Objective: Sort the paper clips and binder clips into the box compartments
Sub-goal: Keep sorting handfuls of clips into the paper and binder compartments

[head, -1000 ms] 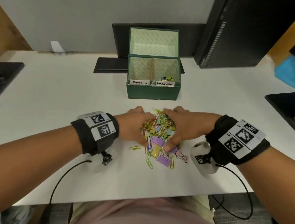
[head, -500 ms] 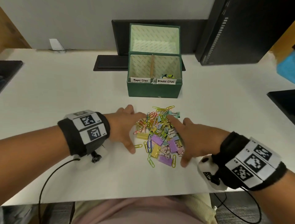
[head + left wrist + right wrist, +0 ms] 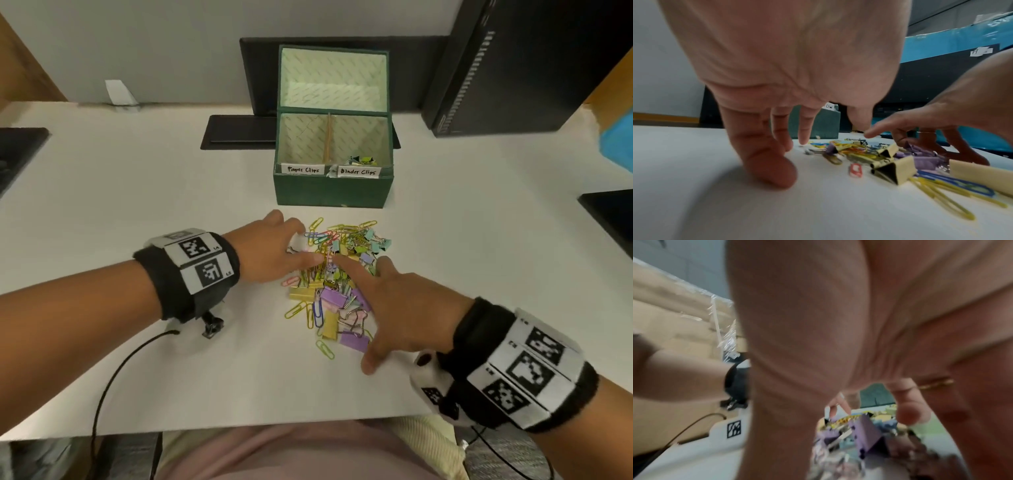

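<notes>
A heap of coloured paper clips and binder clips (image 3: 337,274) lies on the white table in front of an open green box (image 3: 333,190). The box has a left compartment labelled Paper Clips (image 3: 303,169) and a right one labelled Binder Clips (image 3: 358,171), where a few binder clips (image 3: 360,159) lie. My left hand (image 3: 274,250) rests spread at the heap's left edge, its fingers (image 3: 764,155) straight on the table. My right hand (image 3: 394,301) lies spread over the heap's right side, index finger stretched across it. Neither hand holds a clip.
A black monitor base (image 3: 239,132) sits behind the box, and a dark computer tower (image 3: 507,68) stands at the back right. Black items lie at the far left (image 3: 20,150) and right (image 3: 609,219) table edges. A cable (image 3: 113,377) trails from my left wrist.
Both hands were cupped tightly round the heap. They have spread apart and flattened; the right hand drew back toward me, and the heap is now looser and wider.
</notes>
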